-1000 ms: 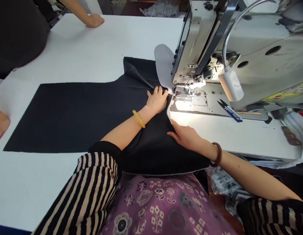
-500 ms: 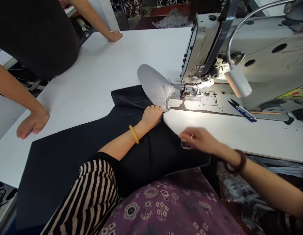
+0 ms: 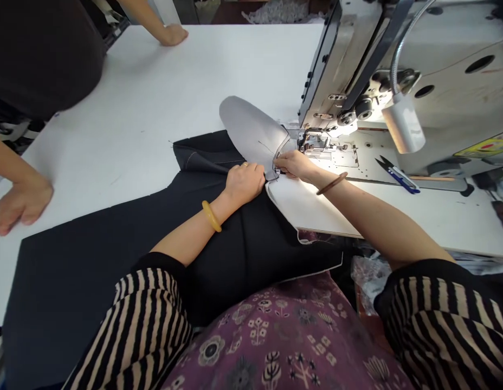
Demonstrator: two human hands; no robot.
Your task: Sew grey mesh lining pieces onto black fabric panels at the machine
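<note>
A large dark navy fabric piece spreads over the table and hangs into my lap. My left hand presses on its upper part with fingers curled, gripping the cloth. Beyond those knuckles lies a pale grey rounded fabric piece, overlapping the dark cloth and trailing loose threads. My right hand pinches the dark-trimmed edge of this grey piece, just left of the lit needle area of the sewing machine. The fingertips of my right hand are partly hidden by the cloth.
Blue-handled thread snips lie right of the needle plate. A lamp on a bendable neck hangs above. Another person leans with both hands on the white table at the left. Clear plastic bags sit below the table edge.
My right hand has moved up and left from the dark cloth's lower edge to the grey piece and now pinches it. My left hand keeps its grip. The view has shifted slightly.
</note>
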